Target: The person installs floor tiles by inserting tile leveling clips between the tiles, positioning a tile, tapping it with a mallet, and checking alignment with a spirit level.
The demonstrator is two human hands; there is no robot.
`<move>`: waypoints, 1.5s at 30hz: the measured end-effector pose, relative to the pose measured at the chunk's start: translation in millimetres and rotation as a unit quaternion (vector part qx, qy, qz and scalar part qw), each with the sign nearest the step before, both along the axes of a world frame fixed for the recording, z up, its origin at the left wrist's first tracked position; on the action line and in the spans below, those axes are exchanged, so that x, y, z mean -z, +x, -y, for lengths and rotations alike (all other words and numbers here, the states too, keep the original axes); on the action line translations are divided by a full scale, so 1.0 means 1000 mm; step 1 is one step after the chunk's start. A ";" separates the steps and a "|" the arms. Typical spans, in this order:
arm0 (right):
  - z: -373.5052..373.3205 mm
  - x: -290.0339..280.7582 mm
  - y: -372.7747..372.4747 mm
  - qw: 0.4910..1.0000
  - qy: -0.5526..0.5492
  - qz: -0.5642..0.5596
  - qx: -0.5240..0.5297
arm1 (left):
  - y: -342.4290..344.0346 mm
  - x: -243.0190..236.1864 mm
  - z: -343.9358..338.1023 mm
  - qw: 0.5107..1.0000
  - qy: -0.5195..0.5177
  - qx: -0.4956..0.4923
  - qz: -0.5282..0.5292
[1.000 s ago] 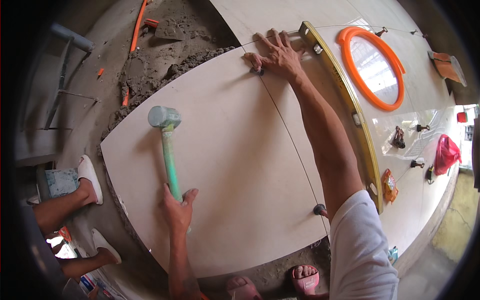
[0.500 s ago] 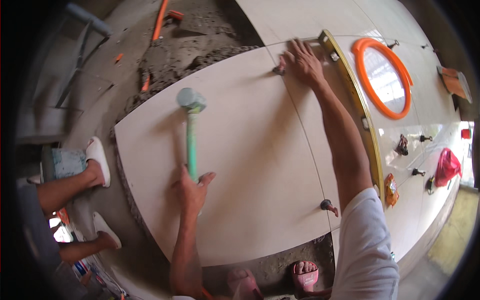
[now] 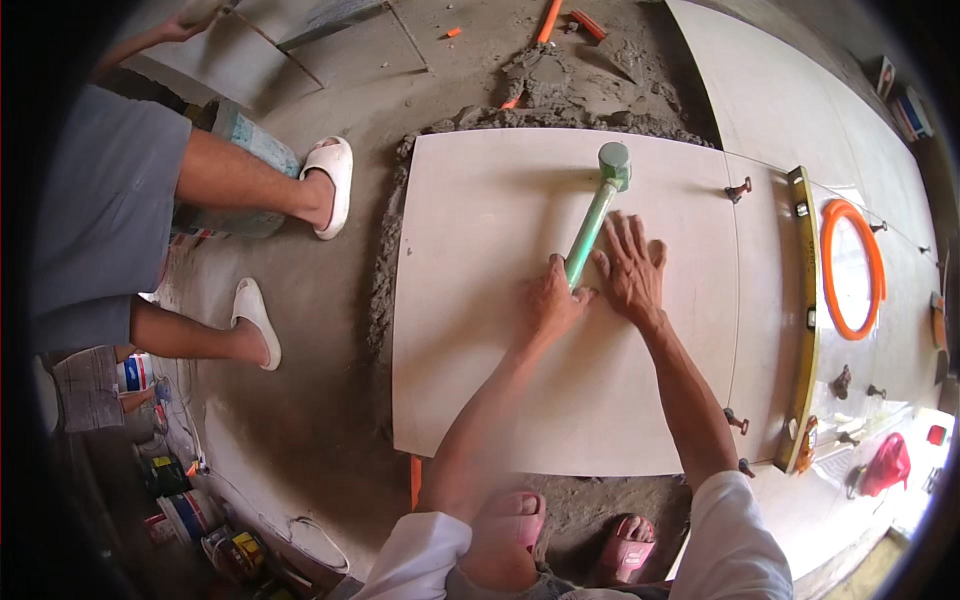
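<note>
In the head view my left hand [image 3: 555, 305] grips the green handle of a rubber mallet [image 3: 614, 165], whose grey-green head is raised over the large cream tile [image 3: 480, 230]. My right hand [image 3: 630, 268] lies on that tile just right of the handle, fingers spread. Tile-levelling clips [image 3: 738, 190] sit along the joint on the right. Beyond them a long yellow spirit level [image 3: 809, 270] rests on the neighbouring tiles. Wet mortar [image 3: 545, 75] borders the tile at the back and left.
A co-worker's legs [image 3: 240, 175] in white slides stand at left near a bucket [image 3: 250, 140]; their hand [image 3: 185, 28] shows above. An orange hose coil [image 3: 855, 330] and red bag [image 3: 888, 462] lie at right. Several buckets [image 3: 185, 515] sit at lower left.
My right hand has left the tile corner for the middle, beside the mallet. The view has swung left, showing more of the co-worker and shifting the tile and level.
</note>
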State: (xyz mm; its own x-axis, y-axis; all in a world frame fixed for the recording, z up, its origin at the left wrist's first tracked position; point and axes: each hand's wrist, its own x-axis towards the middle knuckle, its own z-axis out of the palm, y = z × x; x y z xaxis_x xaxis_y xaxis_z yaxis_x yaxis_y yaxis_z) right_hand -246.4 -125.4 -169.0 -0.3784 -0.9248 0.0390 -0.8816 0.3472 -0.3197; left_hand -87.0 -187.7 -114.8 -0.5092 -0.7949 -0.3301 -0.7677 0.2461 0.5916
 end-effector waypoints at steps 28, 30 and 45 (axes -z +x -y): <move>-0.003 -0.003 -0.007 0.995 -0.088 -0.042 0.017 | 0.077 0.018 0.025 0.970 -0.060 -0.233 -0.036; -0.003 -0.005 -0.007 0.995 -0.088 -0.036 0.019 | 0.082 0.026 0.029 0.982 -0.099 -0.160 0.019; -0.083 -0.006 -0.008 0.986 -0.070 -0.028 0.148 | 0.069 0.034 0.014 0.984 -0.146 -0.030 0.094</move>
